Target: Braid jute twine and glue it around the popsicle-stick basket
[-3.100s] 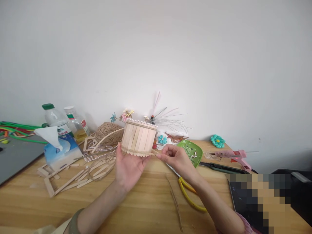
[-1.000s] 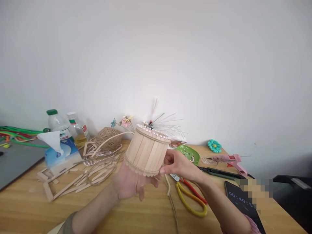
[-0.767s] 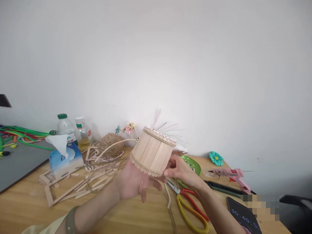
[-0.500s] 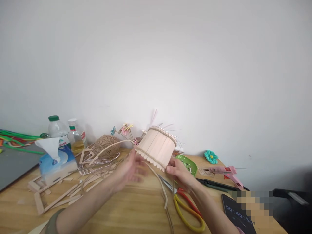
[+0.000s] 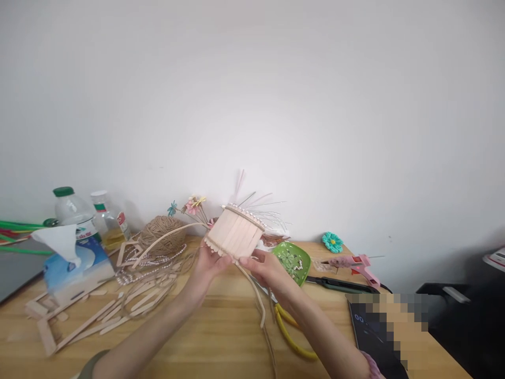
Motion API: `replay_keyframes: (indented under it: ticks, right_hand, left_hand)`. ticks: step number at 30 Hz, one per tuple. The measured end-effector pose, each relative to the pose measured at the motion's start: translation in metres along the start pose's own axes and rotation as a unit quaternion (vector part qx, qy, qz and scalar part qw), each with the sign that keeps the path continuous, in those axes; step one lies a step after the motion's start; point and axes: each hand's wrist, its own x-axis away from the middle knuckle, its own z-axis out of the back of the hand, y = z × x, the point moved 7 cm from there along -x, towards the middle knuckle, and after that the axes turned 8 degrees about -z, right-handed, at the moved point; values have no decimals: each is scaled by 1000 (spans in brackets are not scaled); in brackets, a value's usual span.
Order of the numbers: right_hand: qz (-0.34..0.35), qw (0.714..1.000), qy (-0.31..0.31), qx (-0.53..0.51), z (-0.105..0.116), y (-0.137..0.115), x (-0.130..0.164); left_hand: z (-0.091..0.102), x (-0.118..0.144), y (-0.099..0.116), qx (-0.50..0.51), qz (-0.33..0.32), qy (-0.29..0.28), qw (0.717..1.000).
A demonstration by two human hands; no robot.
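A holder made of pale craft sticks [image 5: 234, 231] is tilted above the table, banded with twine, with a row of pearl beads along its upper edge. My left hand [image 5: 211, 263] grips its lower left edge. At the lower right, my right hand [image 5: 262, 266] has its thumb against the sticks and its fingers partly hidden behind. A pale cord [image 5: 258, 300] hangs below between my forearms, and a similar pale strip [image 5: 168, 231] arcs out to the left. Scissors with yellow handles [image 5: 290, 337] lie partly under my right forearm.
Loose craft sticks [image 5: 89, 321], a twine ball [image 5: 163, 234], bead strings and a tissue pack [image 5: 79, 268] lie left, near two bottles. A green dish [image 5: 295, 263], a pink glue gun [image 5: 361, 266], a teal flower [image 5: 332, 242] and a phone [image 5: 371, 331] are right.
My left hand has come from open beside the holder to gripping its lower edge. The view has shifted right, and the holder has turned slightly.
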Motion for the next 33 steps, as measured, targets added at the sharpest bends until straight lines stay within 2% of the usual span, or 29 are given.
replay_keyframes:
  ticks: [5,9,14,18,21,23,27,33]
  right_hand:
    - [45,999,-19,-2,-13,-11,0]
    - [48,999,-13,3,-15,-14,-1]
    - [57,998,27,-1,-8,-18,5]
    - [121,989,38,73,-8,-25,9]
    - [187,972,39,138,-13,-33,14]
    - [210,962,52,170,-14,-39,17]
    - [212,956,74,190,-11,-43,17]
    - [238,956,54,162,-12,-45,16]
  left_hand:
    - [-10,0,2,53,6,-13,999]
    - [-6,-4,8,84,-2,12,996]
    - [3,-6,-1,134,66,44,988]
    - [7,-3,-9,176,117,64,975]
    - [4,-1,-10,207,138,64,966]
    - [2,-2,-8,223,141,62,963]
    - [1,-2,-1,257,129,66,956]
    - [-8,3,4,299,136,37,944]
